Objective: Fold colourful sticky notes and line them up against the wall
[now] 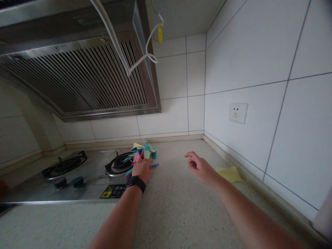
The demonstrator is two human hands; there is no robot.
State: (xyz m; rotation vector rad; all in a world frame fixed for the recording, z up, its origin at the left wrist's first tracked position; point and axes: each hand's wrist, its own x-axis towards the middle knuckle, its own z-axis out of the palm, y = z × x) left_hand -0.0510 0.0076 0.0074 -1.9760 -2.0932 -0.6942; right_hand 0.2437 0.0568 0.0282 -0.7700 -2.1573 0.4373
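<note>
My left hand [142, 170], with a black watch [136, 184] on its wrist, rests at a heap of folded coloured paper [147, 151]. The heap lies partly over the right burner and partly on the counter, in pink, yellow, teal and purple. The fingers reach over the near side of the paper, spread rather than closed; their tips are partly hidden. Above the counter to the right, my right hand [202, 169] hovers apart from everything, index finger stretched out and the others loosely curled, nothing visible in it. Just behind its wrist lies a yellow paper sheet [230, 174].
A two-burner gas stove [90, 188] with two knobs is set into the speckled counter [176, 214] on the left. A steel range hood [103, 86] overhangs it, and a white cable [144, 57] dangles in front. A socket [238, 113] sits on the tiled right wall.
</note>
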